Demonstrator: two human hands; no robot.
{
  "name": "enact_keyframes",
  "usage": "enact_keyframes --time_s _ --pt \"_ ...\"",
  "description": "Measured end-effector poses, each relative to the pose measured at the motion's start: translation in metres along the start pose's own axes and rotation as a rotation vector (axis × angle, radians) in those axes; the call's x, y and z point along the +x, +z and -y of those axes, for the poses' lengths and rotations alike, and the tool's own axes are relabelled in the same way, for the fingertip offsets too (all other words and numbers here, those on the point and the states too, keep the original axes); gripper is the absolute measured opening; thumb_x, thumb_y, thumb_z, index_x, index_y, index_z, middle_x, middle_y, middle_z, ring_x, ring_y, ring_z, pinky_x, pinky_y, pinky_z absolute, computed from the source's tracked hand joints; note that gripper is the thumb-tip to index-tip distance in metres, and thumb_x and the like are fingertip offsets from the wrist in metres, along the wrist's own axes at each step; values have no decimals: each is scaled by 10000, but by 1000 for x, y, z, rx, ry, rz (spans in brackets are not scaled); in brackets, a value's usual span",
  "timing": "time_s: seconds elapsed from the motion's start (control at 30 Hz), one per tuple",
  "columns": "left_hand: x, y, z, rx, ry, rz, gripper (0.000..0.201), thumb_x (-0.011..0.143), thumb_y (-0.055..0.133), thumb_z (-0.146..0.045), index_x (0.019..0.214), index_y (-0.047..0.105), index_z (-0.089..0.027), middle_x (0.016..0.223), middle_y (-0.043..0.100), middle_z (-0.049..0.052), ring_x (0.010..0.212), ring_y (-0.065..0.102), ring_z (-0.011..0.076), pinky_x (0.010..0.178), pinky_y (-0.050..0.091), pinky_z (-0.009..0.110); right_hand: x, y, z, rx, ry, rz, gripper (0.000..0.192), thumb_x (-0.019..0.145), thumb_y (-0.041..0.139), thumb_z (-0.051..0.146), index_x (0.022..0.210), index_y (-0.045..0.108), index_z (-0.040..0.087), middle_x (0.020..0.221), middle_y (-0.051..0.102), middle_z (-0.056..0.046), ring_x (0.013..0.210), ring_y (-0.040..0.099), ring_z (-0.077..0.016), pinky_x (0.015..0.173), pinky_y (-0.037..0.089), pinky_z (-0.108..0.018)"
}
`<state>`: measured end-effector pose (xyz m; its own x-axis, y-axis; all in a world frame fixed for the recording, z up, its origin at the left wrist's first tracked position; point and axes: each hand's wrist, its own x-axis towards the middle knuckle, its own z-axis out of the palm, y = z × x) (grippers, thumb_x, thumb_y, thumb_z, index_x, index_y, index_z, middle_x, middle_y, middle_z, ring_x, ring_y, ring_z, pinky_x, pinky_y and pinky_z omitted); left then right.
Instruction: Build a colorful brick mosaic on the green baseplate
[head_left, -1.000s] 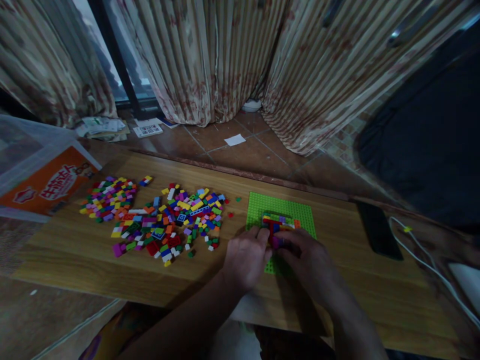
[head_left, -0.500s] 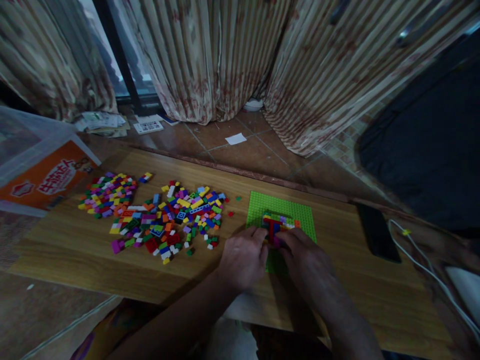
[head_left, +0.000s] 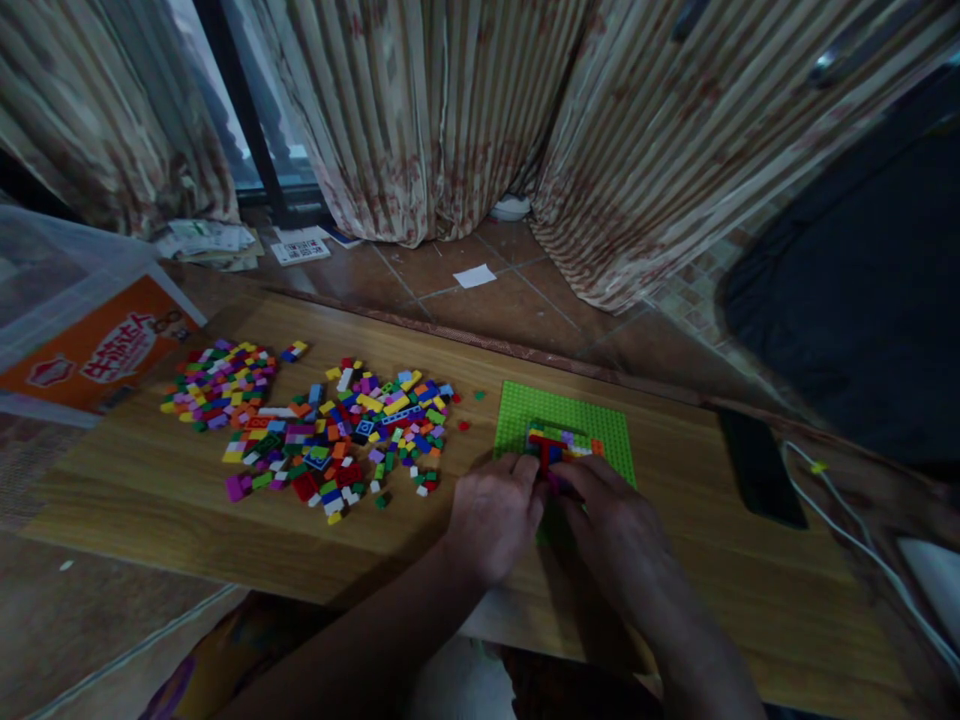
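A light green baseplate [head_left: 559,415] lies on a low wooden table [head_left: 225,530]. On it stands a small build of red, blue, yellow and orange bricks [head_left: 559,445]. My left hand [head_left: 491,515] rests at the plate's near left edge, fingers curled toward the build. My right hand [head_left: 619,525] covers the plate's near part, its fingertips pressed on a small purple brick at the build's near side. My hands hide the plate's front half. Left of the plate a wide scatter of loose coloured bricks [head_left: 330,435] covers the tabletop.
A black phone [head_left: 761,470] lies right of the plate, with a white cable [head_left: 862,540] beyond it. A clear bin with an orange label [head_left: 90,350] stands at the table's left end. Striped curtains [head_left: 420,110] hang behind, above a tiled floor with papers [head_left: 210,245].
My hands have stayed on the near side of the build with only slight finger shifts. The view has drifted a little.
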<state>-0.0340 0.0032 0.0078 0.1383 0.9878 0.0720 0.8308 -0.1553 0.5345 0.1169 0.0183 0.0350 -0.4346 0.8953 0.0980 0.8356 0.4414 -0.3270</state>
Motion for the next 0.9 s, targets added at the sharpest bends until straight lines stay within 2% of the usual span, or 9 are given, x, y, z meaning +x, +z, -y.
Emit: enact_keyframes --time_s 0.3,0.5,0.9 --pt "0 0 -2 -24 -32 -12 152 922 485 -297 997 594 -223 924 700 21 845 667 209 702 498 319 -1 2 -3 89 20 -23 185 879 501 138 1001 629 193 1051 641 -84 914 629 -228 806 521 -385" --pt "1 -1 0 -51 -21 12 163 930 467 -287 1013 593 -224 945 705 22 851 668 207 709 496 317 1 3 -7 118 45 -26 134 866 560 164 965 648 184 967 653 -67 844 638 -218 753 530 -369" --pt "0 -5 0 -43 14 31 173 919 448 -240 1015 591 -217 930 694 28 837 661 203 711 499 317 2 0 -5 119 -11 -45 174 887 541 181 984 685 197 991 673 -83 868 662 -210 778 548 -365"
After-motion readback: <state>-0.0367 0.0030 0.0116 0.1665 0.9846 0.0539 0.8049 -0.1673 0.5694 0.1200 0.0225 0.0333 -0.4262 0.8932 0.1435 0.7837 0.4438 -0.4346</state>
